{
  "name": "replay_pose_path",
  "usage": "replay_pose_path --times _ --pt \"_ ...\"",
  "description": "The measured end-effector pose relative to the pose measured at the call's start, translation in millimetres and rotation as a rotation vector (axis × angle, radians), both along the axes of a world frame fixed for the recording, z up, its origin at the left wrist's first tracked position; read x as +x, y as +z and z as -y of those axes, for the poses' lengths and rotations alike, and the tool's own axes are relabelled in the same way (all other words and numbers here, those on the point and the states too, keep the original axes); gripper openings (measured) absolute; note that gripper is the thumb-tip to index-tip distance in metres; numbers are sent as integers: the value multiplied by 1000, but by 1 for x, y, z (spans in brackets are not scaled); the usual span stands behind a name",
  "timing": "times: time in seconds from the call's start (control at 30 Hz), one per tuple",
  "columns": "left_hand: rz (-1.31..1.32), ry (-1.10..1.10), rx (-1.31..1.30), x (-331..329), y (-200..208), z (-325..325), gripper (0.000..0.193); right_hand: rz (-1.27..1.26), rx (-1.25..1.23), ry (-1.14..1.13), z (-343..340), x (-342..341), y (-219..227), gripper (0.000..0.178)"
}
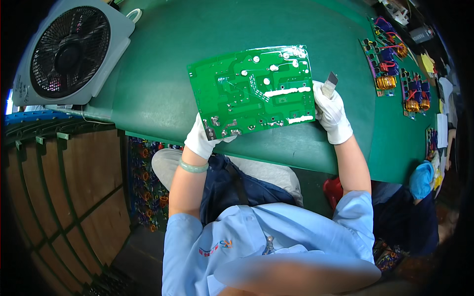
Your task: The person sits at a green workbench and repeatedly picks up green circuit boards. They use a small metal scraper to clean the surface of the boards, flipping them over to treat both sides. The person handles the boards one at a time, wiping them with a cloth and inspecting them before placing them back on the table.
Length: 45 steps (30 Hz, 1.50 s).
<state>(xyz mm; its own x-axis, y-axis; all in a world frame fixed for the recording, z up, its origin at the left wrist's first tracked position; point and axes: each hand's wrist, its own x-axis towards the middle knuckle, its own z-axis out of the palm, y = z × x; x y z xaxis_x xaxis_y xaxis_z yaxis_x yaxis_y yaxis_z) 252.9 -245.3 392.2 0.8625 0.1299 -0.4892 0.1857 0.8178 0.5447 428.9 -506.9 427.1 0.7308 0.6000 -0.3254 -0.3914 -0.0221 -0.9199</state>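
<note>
A large green circuit board is held up above the table, its solder side facing me, with white patches and strips and silvery solder joints on it. My left hand, in a white glove, grips the board's lower left corner; part of its fingers is hidden behind the board. At the right edge is my right hand, gloved too and closed. A short flat metal blade with a pale wrapped handle sticks up out of that hand, its tip pointing away from the board. The right fingers also touch the board's edge.
On the green table a grey box fan stands at the far left. Several populated circuit boards with copper coils lie at the right. More boards sit low at my left, beside a wooden-panelled rack. Another person's blue sleeve shows at the right.
</note>
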Motion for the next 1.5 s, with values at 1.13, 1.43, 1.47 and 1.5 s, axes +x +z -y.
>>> replay_pose_path --times 1.13,1.43,1.47,1.5 --pt "216 -188 992 -15 -20 -4 39 8 -15 41 -2 -3 6 36" --pt "336 -186 41 6 -4 -4 17 7 -111 45 -6 -1 10 36" --pt "292 -238 413 5 -3 -4 15 2 -118 39 -6 -1 10 37" --pt "239 -283 788 4 -1 -4 13 3 -107 40 -7 -1 10 36"
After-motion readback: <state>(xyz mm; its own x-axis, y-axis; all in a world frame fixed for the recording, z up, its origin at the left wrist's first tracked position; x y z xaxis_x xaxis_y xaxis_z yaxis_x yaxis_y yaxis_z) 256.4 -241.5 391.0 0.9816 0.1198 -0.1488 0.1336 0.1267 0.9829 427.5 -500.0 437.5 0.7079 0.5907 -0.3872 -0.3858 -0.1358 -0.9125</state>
